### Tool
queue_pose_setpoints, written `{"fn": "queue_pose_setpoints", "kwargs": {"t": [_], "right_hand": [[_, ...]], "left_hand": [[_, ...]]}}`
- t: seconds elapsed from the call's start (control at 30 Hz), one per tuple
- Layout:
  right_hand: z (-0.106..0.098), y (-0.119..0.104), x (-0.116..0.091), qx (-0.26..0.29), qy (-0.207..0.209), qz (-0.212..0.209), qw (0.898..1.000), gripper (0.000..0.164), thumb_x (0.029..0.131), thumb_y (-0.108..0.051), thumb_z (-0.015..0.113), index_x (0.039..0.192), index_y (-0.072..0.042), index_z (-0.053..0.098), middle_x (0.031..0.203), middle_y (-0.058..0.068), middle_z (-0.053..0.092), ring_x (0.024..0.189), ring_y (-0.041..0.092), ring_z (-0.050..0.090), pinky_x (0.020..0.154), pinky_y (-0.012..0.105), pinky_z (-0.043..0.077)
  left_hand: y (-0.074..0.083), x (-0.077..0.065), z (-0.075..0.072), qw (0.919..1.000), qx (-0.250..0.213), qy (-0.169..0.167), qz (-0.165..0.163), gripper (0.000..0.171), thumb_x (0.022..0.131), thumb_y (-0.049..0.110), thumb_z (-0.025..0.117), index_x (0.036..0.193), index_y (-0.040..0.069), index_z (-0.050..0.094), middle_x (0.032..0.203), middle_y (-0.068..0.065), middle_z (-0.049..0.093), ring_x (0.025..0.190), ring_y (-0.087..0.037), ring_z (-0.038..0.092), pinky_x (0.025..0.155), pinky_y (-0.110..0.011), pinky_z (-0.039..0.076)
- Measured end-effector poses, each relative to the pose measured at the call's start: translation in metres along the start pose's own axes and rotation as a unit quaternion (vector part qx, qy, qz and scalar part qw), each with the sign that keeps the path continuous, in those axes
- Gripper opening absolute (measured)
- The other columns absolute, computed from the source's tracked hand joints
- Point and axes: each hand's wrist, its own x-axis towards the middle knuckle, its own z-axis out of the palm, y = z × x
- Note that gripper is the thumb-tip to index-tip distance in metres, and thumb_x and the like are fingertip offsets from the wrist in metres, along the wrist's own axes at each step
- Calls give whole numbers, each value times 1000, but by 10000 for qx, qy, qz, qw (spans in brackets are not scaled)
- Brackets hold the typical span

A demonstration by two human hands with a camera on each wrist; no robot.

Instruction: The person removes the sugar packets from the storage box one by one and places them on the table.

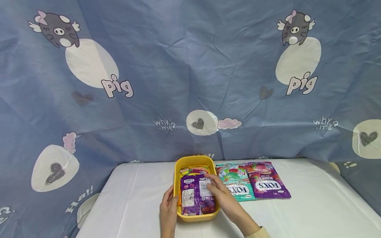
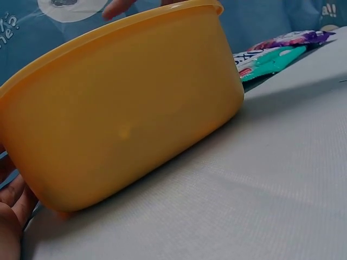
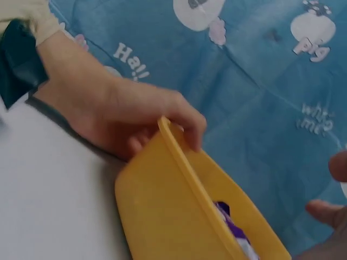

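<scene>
"FOX'S MINT BLOSSOM" on teal bag (image 1: 238,180); "FOX'S BERRIES" on adjacent purple bag (image 1: 266,180); "pig", "why me?", "Ha!!" on backdrop (image 1: 190,79)

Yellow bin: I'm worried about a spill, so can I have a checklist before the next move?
1. Yellow bin resting on the white table: ok.
2. Left hand holding the bin's side: ok.
3. Right hand, over the bin, gripping nothing: ok.
4. Purple bag inside the bin: ok.
5. All bags inside: not ok; Mint Blossom bag and Berries bag lie outside.
6. Number of bags underneath: cannot tell.
</scene>
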Motion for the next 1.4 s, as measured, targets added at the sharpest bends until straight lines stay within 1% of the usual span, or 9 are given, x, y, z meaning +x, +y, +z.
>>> {"fn": "queue_pose_setpoints", "kwargs": {"t": [0.17,0.3,0.47,0.53,0.6,0.83,0.97,1.1,1.4], "right_hand": [[15,-1,7,-428,269,233,9984,51,95,-41,47,140,-17,40,157,18,-13,141,47,-15,106,77,-3],[20,-1,7,-598,375,197,9973,45,95,-32,50,136,-15,42,156,21,-13,141,51,-8,106,77,4],[21,1,5,-871,327,-46,9957,40,95,-28,52,131,-12,48,154,23,21,141,47,14,112,68,17],[21,3,5,-1056,224,-216,9939,37,94,-25,53,128,-12,50,146,22,37,136,46,31,112,62,27],[20,4,4,-1232,141,-372,9916,35,93,-22,54,127,-13,52,143,20,42,133,44,36,110,61,31],[18,7,3,-1433,23,-650,9875,37,92,-23,56,129,-23,51,155,15,23,142,45,18,110,71,16],[16,8,3,-1266,-107,-741,9891,37,94,-21,55,130,-24,50,149,16,35,133,40,39,108,62,35],[16,7,4,-1157,-288,-768,9899,37,94,-20,54,131,-23,49,137,17,47,116,30,55,94,48,52],[12,7,3,-1399,-732,-799,9842,45,95,-19,51,139,-28,42,137,19,46,113,33,58,89,47,56]], "left_hand": [[0,0,0,10000,-41,-61,-22,46,93,14,50,138,13,46,139,-13,50,126,-28,50,107,-41,45],[-1,-1,-1,10000,-25,-63,-33,46,93,15,50,138,15,46,140,-12,50,126,-27,51,106,-40,46],[0,0,-2,10000,-27,-52,38,46,93,16,51,139,15,46,140,-12,50,125,-27,51,105,-39,46],[1,0,-3,10000,1,-42,38,46,93,17,51,139,15,46,140,-13,50,125,-28,51,105,-41,47],[2,-1,-3,10000,34,-29,17,46,93,18,51,139,15,46,140,-13,50,125,-28,52,104,-42,47],[0,0,-1,9999,-3,-50,105,45,93,16,51,138,13,47,138,-14,51,124,-28,52,104,-40,47],[-1,2,-1,9998,-34,-18,177,45,92,12,50,137,12,48,137,-14,52,125,-27,51,105,-38,46],[0,4,-2,9998,-17,-1,195,45,92,11,50,137,11,48,137,-14,52,125,-26,51,105,-37,45],[1,1,-1,9998,102,17,150,45,92,12,50,136,12,49,136,-13,53,123,-28,53,103,-40,48]]}}
